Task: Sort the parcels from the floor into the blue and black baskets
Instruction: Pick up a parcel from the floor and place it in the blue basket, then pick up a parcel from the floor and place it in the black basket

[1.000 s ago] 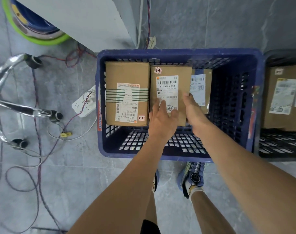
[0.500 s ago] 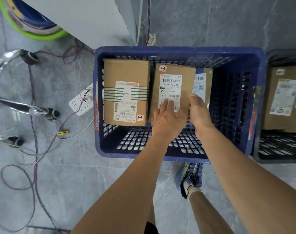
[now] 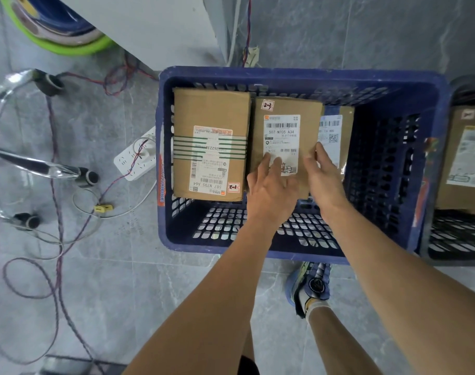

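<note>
The blue basket (image 3: 298, 74) stands on the floor and holds three brown parcels side by side along its far wall. My left hand (image 3: 268, 190) lies flat on the near end of the middle parcel (image 3: 285, 109), fingers straight over its white label. My right hand (image 3: 325, 180) touches that parcel's right edge with relaxed fingers. The left parcel (image 3: 212, 115) has green stripes across it. The right parcel (image 3: 336, 131) is partly hidden by the middle one and my right hand. The black basket (image 3: 458, 239) at the right edge holds another parcel (image 3: 463, 158).
A white power strip (image 3: 134, 161) and loose cables lie on the grey floor left of the blue basket. Chrome chair legs (image 3: 27, 163) are at the far left. A white panel (image 3: 155, 25) and a green-rimmed object (image 3: 65, 47) are behind. My shoe (image 3: 312, 285) is below the basket.
The middle parcel has settled flat between its neighbours. Both hands slid back a little toward its near end, and the right hand's fingers have loosened.
</note>
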Tool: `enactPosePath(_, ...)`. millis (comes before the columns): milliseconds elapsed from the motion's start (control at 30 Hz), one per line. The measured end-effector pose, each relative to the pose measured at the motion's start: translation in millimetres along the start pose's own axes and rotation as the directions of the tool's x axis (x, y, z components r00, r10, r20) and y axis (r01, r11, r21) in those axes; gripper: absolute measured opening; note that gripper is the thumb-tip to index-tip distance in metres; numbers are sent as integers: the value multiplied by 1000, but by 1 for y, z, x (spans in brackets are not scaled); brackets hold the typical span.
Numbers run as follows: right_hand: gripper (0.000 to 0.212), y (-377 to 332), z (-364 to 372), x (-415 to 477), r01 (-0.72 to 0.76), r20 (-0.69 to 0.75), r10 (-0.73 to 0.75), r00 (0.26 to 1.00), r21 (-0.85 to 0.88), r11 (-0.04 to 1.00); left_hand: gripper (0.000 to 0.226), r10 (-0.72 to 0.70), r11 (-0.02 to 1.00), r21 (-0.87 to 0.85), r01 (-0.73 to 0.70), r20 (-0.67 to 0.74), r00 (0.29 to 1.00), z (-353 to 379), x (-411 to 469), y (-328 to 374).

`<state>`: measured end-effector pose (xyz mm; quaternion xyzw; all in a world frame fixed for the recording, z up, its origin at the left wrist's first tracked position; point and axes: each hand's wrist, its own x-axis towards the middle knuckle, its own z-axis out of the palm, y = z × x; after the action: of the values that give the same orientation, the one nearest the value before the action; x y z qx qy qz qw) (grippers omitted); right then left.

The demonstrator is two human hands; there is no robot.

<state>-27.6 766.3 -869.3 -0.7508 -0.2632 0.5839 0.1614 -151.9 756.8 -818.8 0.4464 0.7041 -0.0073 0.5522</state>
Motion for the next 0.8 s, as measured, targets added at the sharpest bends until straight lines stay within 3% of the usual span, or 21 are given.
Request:
enactPosePath(433, 77, -8, -17, 3, -109, 116, 89, 989, 181, 977, 57, -65, 997, -46, 65, -11, 998, -5, -1, 12)
enactPosePath(567, 64, -34, -33, -17, -62, 54, 49, 997, 270, 961, 56, -86, 982, -170, 79, -35, 996, -25, -16, 42)
enactPosePath(667, 66, -69, -57, -45, -23, 18, 18, 1000, 353, 935, 53, -74, 960, -277, 48, -82, 994, -47, -41, 81)
enactPosePath(733, 72, -99, -82, -70, 46, -20, -42, 999, 412, 910, 51, -61, 942, -333, 30, -85, 995, -64, -66, 115)
enactPosePath(800, 61, -132, -112, -99, 120, -69, -100, 993, 479, 870, 50, -21, 930, -366, -15, -95, 995, -80, -95, 154)
